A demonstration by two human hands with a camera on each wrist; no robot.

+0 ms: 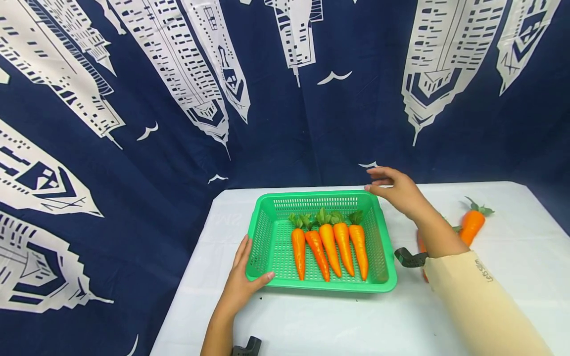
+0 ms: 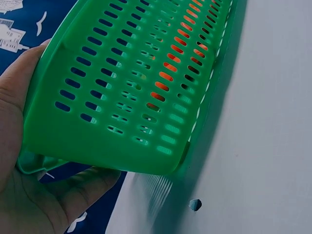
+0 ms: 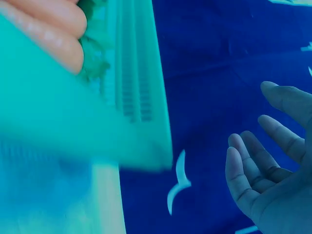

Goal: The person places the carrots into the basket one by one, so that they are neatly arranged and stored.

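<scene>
Left hand grips basket corner, likely steadying it on surface; five carrots inside. Right hand hovers wide, empty, above far rim.

Only the cream sleeve on the right arm bears small dark lettering, too small to read surely.

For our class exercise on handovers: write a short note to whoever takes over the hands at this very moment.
Left hand grips the near left corner of the green basket. Right hand is open, above the far right corner, holding nothing.
Done: five carrots lie side by side in the basket.
Left: one carrot lies on the white table to the right; another seems to lie behind the right forearm.
</scene>
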